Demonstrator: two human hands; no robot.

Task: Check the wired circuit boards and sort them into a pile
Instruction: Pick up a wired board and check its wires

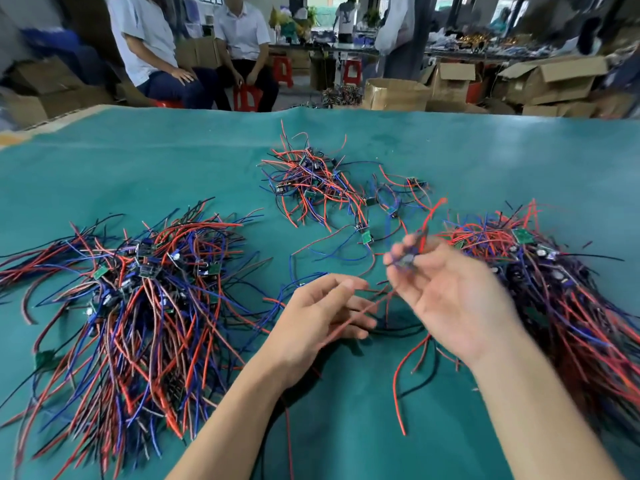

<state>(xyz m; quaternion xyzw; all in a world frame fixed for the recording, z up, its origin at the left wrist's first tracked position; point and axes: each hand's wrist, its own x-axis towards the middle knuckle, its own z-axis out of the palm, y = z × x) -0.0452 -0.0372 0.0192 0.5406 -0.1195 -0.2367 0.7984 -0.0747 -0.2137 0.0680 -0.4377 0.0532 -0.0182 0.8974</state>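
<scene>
Head cam only, so one view. Right hand (446, 292) is raised palm-up over the green table mat (138, 161), fingertips pinching a small wired circuit board (404, 261); it's motion-blurred, but its red and blue leads trail down toward the mat. Left hand (322, 317) sits just beside it, fingers loosely curled with a red wire (349, 320) running across them; can't tell if it's actually gripping that wire or just touching it. Big pile of boards (138, 292) with red, blue and black wires lies on the left, another heap (554, 278) on the right just past the right hand, and a smaller tangle (311, 181) further back in the middle. Two seated people (194, 53) and cardboard boxes (547, 81) behind the table.
</scene>
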